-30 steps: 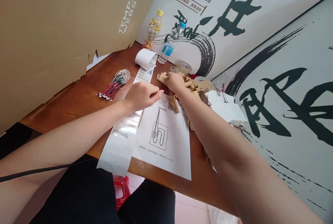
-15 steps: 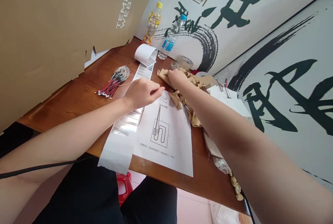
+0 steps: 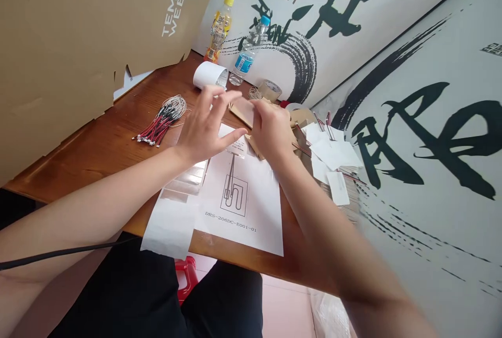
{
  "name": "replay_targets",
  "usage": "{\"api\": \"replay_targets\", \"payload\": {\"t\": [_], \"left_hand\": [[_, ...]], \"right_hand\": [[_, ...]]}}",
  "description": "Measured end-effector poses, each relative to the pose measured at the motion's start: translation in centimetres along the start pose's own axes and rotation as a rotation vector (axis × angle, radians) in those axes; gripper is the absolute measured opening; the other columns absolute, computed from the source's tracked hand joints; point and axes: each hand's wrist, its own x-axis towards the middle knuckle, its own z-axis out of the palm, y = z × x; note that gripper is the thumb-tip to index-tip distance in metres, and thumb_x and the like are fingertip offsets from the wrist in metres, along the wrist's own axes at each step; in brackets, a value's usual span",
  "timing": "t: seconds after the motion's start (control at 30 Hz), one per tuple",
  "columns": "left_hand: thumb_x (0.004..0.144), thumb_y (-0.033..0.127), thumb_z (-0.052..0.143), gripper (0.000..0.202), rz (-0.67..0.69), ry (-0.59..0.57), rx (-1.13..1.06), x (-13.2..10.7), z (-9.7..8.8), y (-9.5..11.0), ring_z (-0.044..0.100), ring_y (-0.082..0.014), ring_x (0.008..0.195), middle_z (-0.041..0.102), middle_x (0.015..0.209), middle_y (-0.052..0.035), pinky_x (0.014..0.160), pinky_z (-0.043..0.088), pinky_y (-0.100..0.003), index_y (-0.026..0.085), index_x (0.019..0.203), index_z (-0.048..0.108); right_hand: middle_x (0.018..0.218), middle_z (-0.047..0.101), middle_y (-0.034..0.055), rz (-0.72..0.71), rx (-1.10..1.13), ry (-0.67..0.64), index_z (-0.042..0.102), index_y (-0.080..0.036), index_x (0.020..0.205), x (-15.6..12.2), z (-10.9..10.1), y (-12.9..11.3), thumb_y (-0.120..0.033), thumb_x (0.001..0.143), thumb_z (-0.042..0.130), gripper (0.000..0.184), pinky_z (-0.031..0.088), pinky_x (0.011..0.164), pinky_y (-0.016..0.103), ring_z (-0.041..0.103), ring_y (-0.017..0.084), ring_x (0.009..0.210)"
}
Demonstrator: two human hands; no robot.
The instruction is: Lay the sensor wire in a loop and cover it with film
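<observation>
My left hand (image 3: 209, 124) hovers over the upper end of the printed sheet, its fingers apart. Close beside it, my right hand (image 3: 272, 126) is closed, thumb against fingers, on a small flat pale piece (image 3: 243, 110) that looks partly see-through. Whether my left fingertips touch this piece is unclear. Below the hands lies the white sheet (image 3: 261, 212) with a line drawing of a winding track. A label strip (image 3: 170, 228) with shiny rectangles runs along its left side, partly under my left arm. Folded brown paper pieces (image 3: 255, 145) are mostly hidden behind my right hand.
Red, black and white wires (image 3: 159, 123) lie bundled at left. The label roll (image 3: 206, 74), two bottles (image 3: 219, 29) (image 3: 249, 53) and a tape roll (image 3: 270, 90) stand at the back. White pieces with wires (image 3: 333, 152) are heaped at right. A cardboard panel (image 3: 78, 40) borders the left.
My left hand has gone from closed to spread fingers. My right hand has come off the brown paper pieces toward me, with a pale flat piece now showing at its fingers. The view has shifted right.
</observation>
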Motion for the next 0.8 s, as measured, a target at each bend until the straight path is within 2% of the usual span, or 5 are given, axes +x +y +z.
{"api": "replay_targets", "payload": {"t": [0.1,0.27,0.43,0.67,0.8], "left_hand": [[0.093,0.057,0.068,0.054,0.118,-0.025,-0.003,0.1,0.0,-0.1,0.064,-0.0307,0.117,0.069,0.123,-0.0151,0.102,0.049,-0.044,0.018,0.131,0.064],[0.107,0.04,0.05,0.036,0.237,-0.289,-0.024,-0.5,0.5,0.3,0.068,-0.0171,0.075,0.074,0.079,-0.0032,0.072,0.049,-0.032,0.02,0.089,0.074],[0.105,0.037,0.051,0.033,0.197,-0.261,-0.045,-0.5,0.0,1.3,0.067,-0.0173,0.074,0.075,0.08,-0.0048,0.068,0.047,-0.031,0.018,0.088,0.073],[0.099,0.039,0.051,0.04,-0.165,-0.336,-0.165,2.3,0.2,3.0,0.041,-0.0116,0.055,0.046,0.057,0.0037,0.057,0.031,-0.03,0.02,0.063,0.053],[0.094,0.04,0.055,0.04,-0.202,-0.352,-0.212,3.3,1.3,3.6,0.035,-0.0117,0.058,0.037,0.057,0.0045,0.058,0.028,-0.031,0.021,0.061,0.043]], "right_hand": [[0.099,0.08,0.0085,-0.206,0.31,0.127,0.075,-0.021,0.115,-4.5,-0.5,-0.7,-0.018,0.102,0.046,0.032,0.054,0.077,0.033,0.074,0.023,0.087],[0.076,0.073,0.0038,-0.062,0.509,0.232,0.069,-0.022,0.092,-8.3,1.4,-0.2,-0.027,0.101,0.053,0.02,0.05,0.064,0.03,0.064,0.018,0.065],[0.081,0.073,0.0045,-0.01,0.572,0.22,0.066,-0.022,0.095,-9.1,2.4,0.6,-0.032,0.1,0.058,0.013,0.053,0.062,0.03,0.064,0.018,0.063],[0.111,0.074,0.0109,0.084,0.677,0.226,0.059,-0.021,0.127,-9.2,3.0,0.6,-0.034,0.099,0.058,0.031,0.057,0.065,0.033,0.067,0.019,0.07],[0.102,0.073,0.0082,0.139,0.697,0.26,0.059,-0.022,0.12,-9.1,3.0,0.8,-0.04,0.099,0.058,0.028,0.054,0.065,0.034,0.065,0.019,0.064]]}}
